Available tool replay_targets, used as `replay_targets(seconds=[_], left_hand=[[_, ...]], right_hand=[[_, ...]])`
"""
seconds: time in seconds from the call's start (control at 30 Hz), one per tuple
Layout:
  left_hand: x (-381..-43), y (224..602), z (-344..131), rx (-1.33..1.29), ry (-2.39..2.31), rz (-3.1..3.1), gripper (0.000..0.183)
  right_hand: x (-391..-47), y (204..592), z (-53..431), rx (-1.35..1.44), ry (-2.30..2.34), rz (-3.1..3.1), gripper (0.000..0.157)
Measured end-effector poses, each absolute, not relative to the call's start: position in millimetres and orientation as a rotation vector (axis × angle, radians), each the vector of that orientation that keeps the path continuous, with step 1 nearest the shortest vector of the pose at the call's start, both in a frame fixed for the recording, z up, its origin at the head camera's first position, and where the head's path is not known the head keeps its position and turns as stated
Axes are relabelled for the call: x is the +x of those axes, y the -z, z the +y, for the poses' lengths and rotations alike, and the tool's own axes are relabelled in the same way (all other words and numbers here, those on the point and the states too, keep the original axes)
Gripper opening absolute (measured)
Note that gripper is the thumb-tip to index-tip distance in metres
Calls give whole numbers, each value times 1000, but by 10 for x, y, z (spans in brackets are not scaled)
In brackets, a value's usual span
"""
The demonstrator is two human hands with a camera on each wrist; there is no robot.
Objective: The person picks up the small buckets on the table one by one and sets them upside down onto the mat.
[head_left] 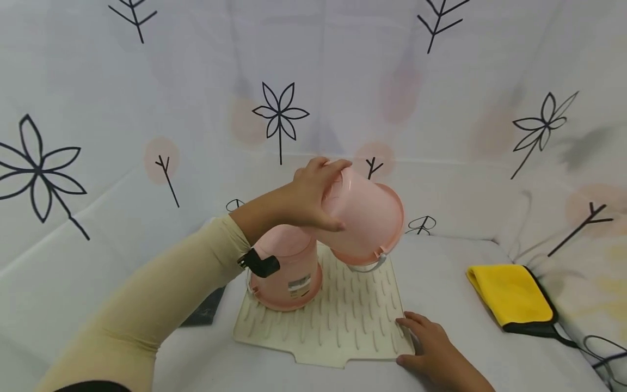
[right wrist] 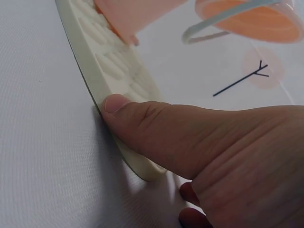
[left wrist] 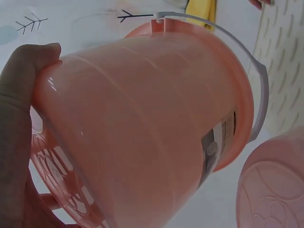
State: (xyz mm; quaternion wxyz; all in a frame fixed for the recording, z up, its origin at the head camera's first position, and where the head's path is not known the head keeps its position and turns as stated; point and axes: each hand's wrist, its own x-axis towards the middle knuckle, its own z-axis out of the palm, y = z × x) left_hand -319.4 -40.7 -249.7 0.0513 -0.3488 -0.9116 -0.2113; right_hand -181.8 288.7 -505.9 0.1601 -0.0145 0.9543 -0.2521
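A pink plastic bucket [head_left: 372, 218] is tilted in the air, its mouth facing down and to the right. My left hand [head_left: 311, 196] grips it round the base, thumb and fingers spread across the bottom rim. Its pale handle [left wrist: 263, 88] hangs from the wide rim in the left wrist view. Just left of it, a second pink bucket [head_left: 289, 258] stands upside down on a cream ridged drying mat [head_left: 352, 321]. The right hand [head_left: 433, 348] holds the mat's near right corner, thumb at the front edge and fingers along the side.
A folded yellow cloth [head_left: 511, 294] with a dark edge lies on the white-covered table [head_left: 450, 283] at the right, by some black cables [head_left: 607, 359]. A dark flat item [head_left: 206, 310] shows behind my left forearm. A patterned white backdrop [head_left: 323, 71] stands behind.
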Motion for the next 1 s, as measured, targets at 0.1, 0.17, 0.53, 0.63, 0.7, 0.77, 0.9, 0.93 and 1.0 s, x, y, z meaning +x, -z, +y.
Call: replay_targets(seconds=[0.1,0.17,0.53,0.63,0.7,0.77,0.9,0.93,1.0], left_hand=[[-3219,2464,-326,-1112,528,-2822,116],[-3216,2446,-258,-1139,432,-2875,116],[-3202,2443,126,-1273,136,-2958,113],[-3197,2477,192,-1301,84,-2977,111],[-3192,2493,235,-1305,46,-2998,111],[-3194,2501,280,-1299,7,-3010,110],[-3208,2486,381,-1267,-38,-3016,108],[-3211,2480,405,-1256,-43,-3022,108],[-3213,2475,445,-1244,-43,-3047,108]], right_hand=[[-1824,5053,2882,-45,727,2724,89],[-1823,5057,2883,-52,742,2720,89],[-1805,5041,2873,-53,740,2732,90],[-1807,5037,2857,-51,740,2723,90],[-1806,5041,2847,-50,735,2720,90],[-1806,5044,2841,-49,720,2719,90],[-1809,5034,2834,-28,689,2706,92],[-1810,5032,2836,-21,690,2704,92],[-1815,5022,2834,-11,687,2698,93]])
